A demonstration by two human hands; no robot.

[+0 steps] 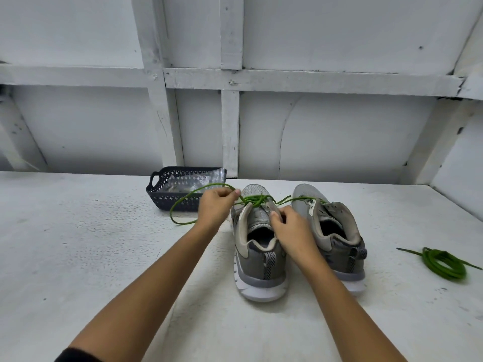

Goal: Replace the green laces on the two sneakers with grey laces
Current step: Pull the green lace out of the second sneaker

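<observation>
White speckled tabletop (pixel 104 257) is filling the near view, with both forearms reaching out across it. Off to the right, a coiled lace (pixel 444 262), green, is lying by itself, well apart from the shoes. Both sneakers are standing heels toward me. The right hand (pixel 292 231) is gripping the left sneaker (pixel 257 259) at its upper beside the tongue, fingers curled. Just beyond, the left hand (pixel 215 206) is pinching the green lace (pixel 257 198), which is bunching over the eyelets and looping out leftward. One end is trailing onto the right sneaker (pixel 347 257), which seems to be unlaced already.

I am judging this as unthreading the second shoe. I am advising short pulls, one crossing at a time, along the line of the eyelet. The right hand should be pinning the shoe so it is not sliding.

Farther back, a dark basket (pixel 156 190) is holding a clear packet (pixel 183 182). I cannot tell whether grey laces are inside. Behind everything a white panelled wall (pixel 339 131) is closing the scene.
</observation>
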